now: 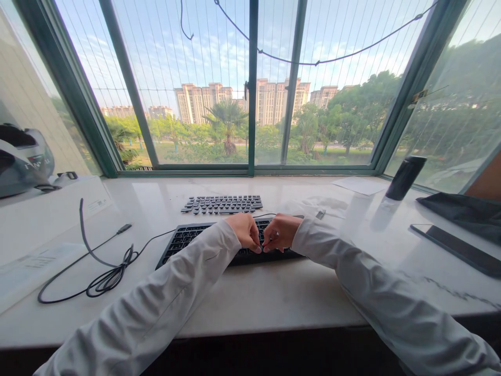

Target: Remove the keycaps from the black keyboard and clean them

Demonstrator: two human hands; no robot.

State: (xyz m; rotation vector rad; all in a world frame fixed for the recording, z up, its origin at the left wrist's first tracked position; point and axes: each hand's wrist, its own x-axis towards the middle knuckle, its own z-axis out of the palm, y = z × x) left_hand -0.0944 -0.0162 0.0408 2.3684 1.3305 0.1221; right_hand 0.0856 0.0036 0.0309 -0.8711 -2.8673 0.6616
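Note:
A black keyboard lies on the pale sill, its key positions showing as bare dark squares on the left side. Over its middle, my left hand is closed, thumb and fingers pinched low at the front rows. Close beside it my right hand is closed in a pinch too, with a spot of red at its fingertips. The two pinches nearly meet; whatever is in them is too small to make out. Behind the keyboard, loose black keycaps are laid out in rows. My hands and sleeves hide much of the keyboard.
A coiled black cable with a USB plug lies at left, near a white box bearing a helmet. Clear plastic, a white sheet, a black cylinder, a phone and black cloth are at right.

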